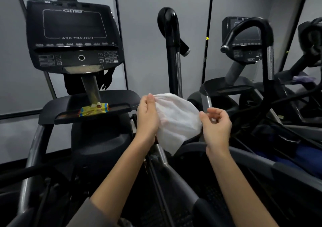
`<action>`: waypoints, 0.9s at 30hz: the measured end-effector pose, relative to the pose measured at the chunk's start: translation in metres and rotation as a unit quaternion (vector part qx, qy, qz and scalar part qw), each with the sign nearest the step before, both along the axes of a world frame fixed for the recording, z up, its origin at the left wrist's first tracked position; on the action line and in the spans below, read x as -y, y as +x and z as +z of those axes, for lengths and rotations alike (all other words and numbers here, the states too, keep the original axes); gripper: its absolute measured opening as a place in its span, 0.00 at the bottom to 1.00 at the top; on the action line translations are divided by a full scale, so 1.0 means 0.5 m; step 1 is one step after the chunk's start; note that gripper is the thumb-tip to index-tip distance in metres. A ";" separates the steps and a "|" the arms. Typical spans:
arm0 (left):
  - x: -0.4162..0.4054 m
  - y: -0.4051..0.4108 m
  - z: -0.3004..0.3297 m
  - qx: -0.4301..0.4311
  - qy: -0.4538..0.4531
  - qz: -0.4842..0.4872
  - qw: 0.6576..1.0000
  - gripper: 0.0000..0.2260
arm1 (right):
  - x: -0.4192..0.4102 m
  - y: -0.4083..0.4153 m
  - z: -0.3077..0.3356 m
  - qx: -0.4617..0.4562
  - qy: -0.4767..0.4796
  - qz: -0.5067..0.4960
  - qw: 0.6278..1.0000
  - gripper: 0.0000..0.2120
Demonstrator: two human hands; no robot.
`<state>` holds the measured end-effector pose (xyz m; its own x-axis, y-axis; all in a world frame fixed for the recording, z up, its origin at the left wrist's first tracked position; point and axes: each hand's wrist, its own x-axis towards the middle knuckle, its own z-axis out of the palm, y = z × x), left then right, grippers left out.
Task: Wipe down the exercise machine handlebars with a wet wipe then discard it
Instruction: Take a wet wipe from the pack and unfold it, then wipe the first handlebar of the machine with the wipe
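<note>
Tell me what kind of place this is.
Most likely a gym: a Cybex Arc Trainer console, a second cardio machine beside it, and tall black handlebars ahead.

The wet wipe (pixel 176 120) is white, faintly translucent, with a fine woven texture. The console (pixel 73 35) is black with pale grey lettering and outlines. On the black tray (pixel 122 97) lies a packet (pixel 94 111) in bright yellow with red and blue touches. The upright handlebar (pixel 171 35) is glossy black, with a silver-grey ribbed strip lower down. The walls are plain grey with dark vertical seams. A sleeve (pixel 83 216) is greyish-brown.
</note>
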<state>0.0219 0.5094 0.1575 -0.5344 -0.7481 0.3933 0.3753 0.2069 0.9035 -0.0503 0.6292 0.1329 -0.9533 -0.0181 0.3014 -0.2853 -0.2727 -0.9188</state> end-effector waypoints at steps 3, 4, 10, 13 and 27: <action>-0.014 -0.024 0.046 -0.018 -0.079 -0.042 0.996 0.14 | 0.018 0.005 0.024 -0.123 -0.011 -0.079 0.989 0.02; -0.024 -0.034 0.060 -0.017 -0.093 -0.081 0.992 0.14 | 0.027 0.009 0.034 -0.134 -0.019 -0.055 0.989 0.03; -0.038 -0.101 0.116 0.092 -0.106 -0.272 0.952 0.18 | 0.048 -0.030 0.087 0.059 -0.167 0.326 0.929 0.23; -0.018 -0.133 0.147 0.132 -0.150 -0.284 0.938 0.12 | 0.059 -0.081 0.085 0.150 -0.218 0.336 0.904 0.22; 0.099 -0.314 0.199 -0.008 -0.141 0.031 0.989 0.22 | 0.109 -0.354 0.207 0.112 -0.194 0.160 0.961 0.15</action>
<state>-0.1353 0.4599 0.2569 -0.4827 -0.6383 0.5996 0.3676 0.4737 0.8003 -0.2274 0.5745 0.2365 -0.9596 -0.2483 0.1323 0.0632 -0.6487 -0.7584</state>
